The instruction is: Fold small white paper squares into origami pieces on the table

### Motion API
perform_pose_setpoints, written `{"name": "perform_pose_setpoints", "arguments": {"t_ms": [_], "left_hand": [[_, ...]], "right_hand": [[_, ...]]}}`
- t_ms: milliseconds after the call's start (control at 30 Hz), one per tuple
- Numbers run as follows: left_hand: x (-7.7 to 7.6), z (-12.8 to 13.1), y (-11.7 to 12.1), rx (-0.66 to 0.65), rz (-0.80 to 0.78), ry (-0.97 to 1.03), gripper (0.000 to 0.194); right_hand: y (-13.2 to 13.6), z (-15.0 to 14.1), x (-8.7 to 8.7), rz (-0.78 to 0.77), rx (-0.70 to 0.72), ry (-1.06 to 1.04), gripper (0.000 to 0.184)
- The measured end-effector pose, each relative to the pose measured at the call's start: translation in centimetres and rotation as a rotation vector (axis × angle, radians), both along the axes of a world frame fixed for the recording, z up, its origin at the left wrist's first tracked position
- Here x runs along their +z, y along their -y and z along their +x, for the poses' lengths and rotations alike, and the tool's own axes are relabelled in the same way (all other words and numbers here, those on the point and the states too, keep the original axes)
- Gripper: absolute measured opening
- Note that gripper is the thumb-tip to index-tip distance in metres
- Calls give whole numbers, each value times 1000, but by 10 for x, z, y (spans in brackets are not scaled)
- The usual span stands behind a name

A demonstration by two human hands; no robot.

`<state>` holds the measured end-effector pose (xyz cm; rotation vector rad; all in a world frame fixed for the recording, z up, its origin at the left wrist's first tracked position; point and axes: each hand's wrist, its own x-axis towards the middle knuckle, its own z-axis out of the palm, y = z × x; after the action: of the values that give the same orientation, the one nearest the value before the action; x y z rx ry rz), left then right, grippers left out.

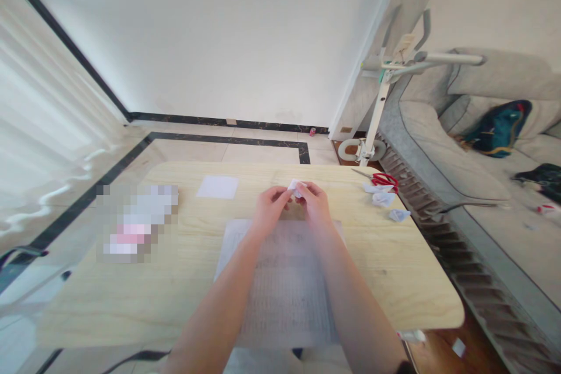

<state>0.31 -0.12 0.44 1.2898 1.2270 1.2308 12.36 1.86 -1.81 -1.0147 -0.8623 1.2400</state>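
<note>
A small folded piece of white paper (295,187) is pinched between my two hands, above the far half of the table. My left hand (272,205) grips its left side with thumb and fingers. On the other side, my right hand (314,201) has its fingers closed on the same paper. Below my forearms lies a translucent sheet with rows of fine print (287,280). A flat white sheet of paper (218,187) rests to the left of my hands. Several folded white paper pieces (383,198) sit at the table's right side.
Red-handled scissors (384,180) lie by the folded pieces on the wooden table (184,292). A blurred-out item (138,222) is at the left. Beyond the right edge are a grey sofa (460,169) and a white exercise machine (379,105). A wall stands ahead.
</note>
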Motion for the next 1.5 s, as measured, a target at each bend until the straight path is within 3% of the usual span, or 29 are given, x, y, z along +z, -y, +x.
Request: {"name": "perform_pose_setpoints", "arguments": {"t_ms": [233,500,1067,1500], "left_hand": [[5,0,2,45,56,12,22],[3,0,2,-22,41,-8,25],[0,-1,4,7,88,-106,29],[-2,-2,4,99,148,-171,29]], "right_hand": [[3,-1,2,14,64,1,18],[2,0,3,0,29,-50,19],[2,-1,2,-6,27,21,22],[5,-5,6,-18,86,2,23]]}}
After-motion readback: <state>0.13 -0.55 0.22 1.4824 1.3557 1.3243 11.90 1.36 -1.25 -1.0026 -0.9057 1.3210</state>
